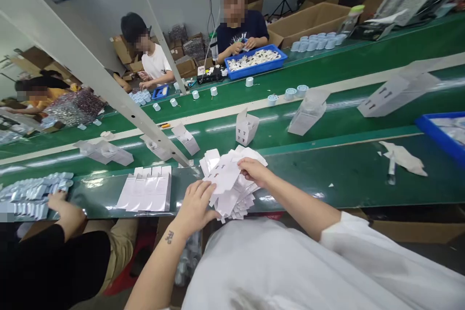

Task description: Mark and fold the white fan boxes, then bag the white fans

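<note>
My left hand [194,208] grips the near edge of a loose pile of white die-cut card box blanks [236,198] lying on the green conveyor belt [327,174]. My right hand [254,170] sits on the pile's upper side, with its fingers over a single blank [223,177]. Further left lies a neat overlapping row of white flat cartons [145,191]. Beyond that, a co-worker's hand [58,201] in a black sleeve rests on rows of small silver-blue packets [36,193].
A grey metal beam [109,68] crosses the view diagonally above the belts. Folded white boxes [247,128] and plastic-wrapped boxes [308,111] stand on the far belt. A blue tray [443,131] sits at right, and co-workers sit across the line.
</note>
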`<move>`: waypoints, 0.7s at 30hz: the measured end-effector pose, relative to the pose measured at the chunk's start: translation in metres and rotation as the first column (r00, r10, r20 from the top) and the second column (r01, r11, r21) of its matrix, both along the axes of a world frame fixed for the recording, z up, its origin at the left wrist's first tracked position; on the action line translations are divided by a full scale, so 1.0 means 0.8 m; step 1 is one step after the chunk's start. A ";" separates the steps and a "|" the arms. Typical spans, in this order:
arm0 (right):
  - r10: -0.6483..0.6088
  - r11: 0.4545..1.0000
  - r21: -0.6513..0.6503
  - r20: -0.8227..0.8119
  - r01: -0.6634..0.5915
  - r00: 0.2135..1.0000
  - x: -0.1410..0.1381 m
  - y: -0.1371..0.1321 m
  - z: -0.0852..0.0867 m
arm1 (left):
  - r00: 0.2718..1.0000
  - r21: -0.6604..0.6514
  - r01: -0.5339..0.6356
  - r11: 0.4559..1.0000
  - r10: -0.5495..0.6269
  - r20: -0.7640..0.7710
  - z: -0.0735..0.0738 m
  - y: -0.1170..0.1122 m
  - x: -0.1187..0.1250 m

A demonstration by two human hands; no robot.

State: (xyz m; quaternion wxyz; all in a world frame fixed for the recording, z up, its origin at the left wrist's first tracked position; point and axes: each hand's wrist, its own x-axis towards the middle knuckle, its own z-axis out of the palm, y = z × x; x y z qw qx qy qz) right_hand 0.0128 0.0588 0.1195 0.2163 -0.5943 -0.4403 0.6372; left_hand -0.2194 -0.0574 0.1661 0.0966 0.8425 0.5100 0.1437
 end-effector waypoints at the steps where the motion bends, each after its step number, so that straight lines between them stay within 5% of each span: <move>1: 0.028 1.000 0.014 -0.003 -0.028 1.000 0.004 -0.001 0.017 | 0.997 0.053 -0.042 0.998 0.039 0.062 0.009 -0.003 0.004; 3: 0.131 0.974 0.178 0.068 -0.141 0.989 0.013 -0.008 0.057 | 0.964 0.109 -0.184 0.977 0.158 0.214 0.025 -0.002 0.008; 4: 0.194 0.919 0.319 0.144 -0.231 0.970 0.018 -0.013 0.078 | 0.930 0.088 -0.259 0.962 0.224 0.292 0.034 0.002 0.007; 6: 0.308 0.678 0.586 0.322 -0.444 0.895 0.023 -0.019 0.117 | 0.861 -0.049 -0.321 0.946 0.313 0.401 0.054 0.011 0.003; 8: 0.467 0.480 0.637 0.397 -0.603 0.790 0.020 -0.020 0.144 | 0.828 -0.132 -0.313 0.941 0.338 0.447 0.074 0.019 -0.001; 10: 0.583 0.462 0.592 0.358 -0.660 0.729 0.008 -0.015 0.152 | 0.802 0.009 -0.426 0.904 0.374 0.467 0.087 0.022 0.000; 12: 0.576 0.519 0.579 0.306 -0.628 0.758 -0.006 -0.013 0.147 | 0.783 0.232 -0.553 0.800 0.402 0.475 0.088 0.018 0.008; 14: 0.549 0.523 0.625 0.273 -0.580 0.790 -0.020 -0.017 0.134 | 0.796 0.309 -0.559 0.769 0.394 0.459 0.078 0.013 0.020; 17: 0.563 0.466 0.676 0.271 -0.571 0.781 -0.037 -0.037 0.113 | 0.779 0.172 -0.548 0.818 0.425 0.461 0.054 0.007 0.034; 21: 0.476 0.443 0.654 0.407 -0.613 0.779 -0.053 -0.061 0.099 | 0.655 -0.032 -0.644 0.764 0.573 0.493 0.041 -0.003 0.030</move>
